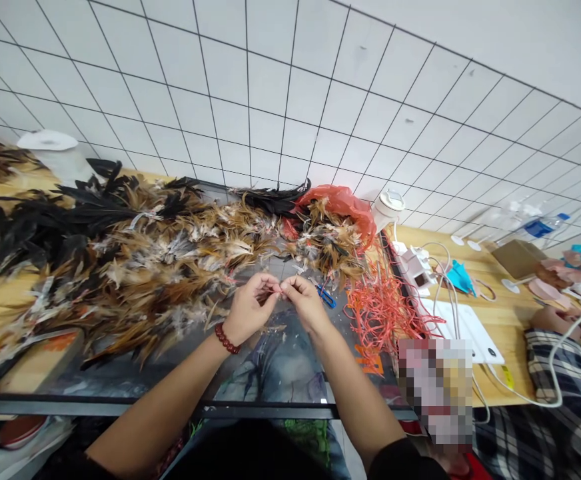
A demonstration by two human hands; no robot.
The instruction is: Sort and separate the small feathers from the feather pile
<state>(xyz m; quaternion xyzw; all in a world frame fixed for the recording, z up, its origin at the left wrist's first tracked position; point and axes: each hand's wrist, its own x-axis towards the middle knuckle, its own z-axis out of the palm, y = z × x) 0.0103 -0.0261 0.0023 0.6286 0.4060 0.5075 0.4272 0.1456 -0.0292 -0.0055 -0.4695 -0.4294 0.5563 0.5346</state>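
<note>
My left hand [254, 301], with a dark red bead bracelet [227, 339] at its wrist, is closed in a pinch. Its fingertips meet those of my right hand [304, 300], which is pinched as well. A tiny reddish bit shows between them, too small to name. Bundles of brown feathers [165, 267] lie heaped to the left of my hands, with long black feathers [90, 207] farther back. Just right of my right hand is a blue cutter-like tool [326, 296]. Beyond it spreads a tangle of red cords [383, 300].
A red plastic bag [343, 200] with feathers stands at the back, beside a white lidded cup [388, 205]. White cables [450, 287] run over a white board [463, 327] at right. A co-worker's plaid sleeve [565, 373] is at far right. A gridded wall [270, 87] rises behind.
</note>
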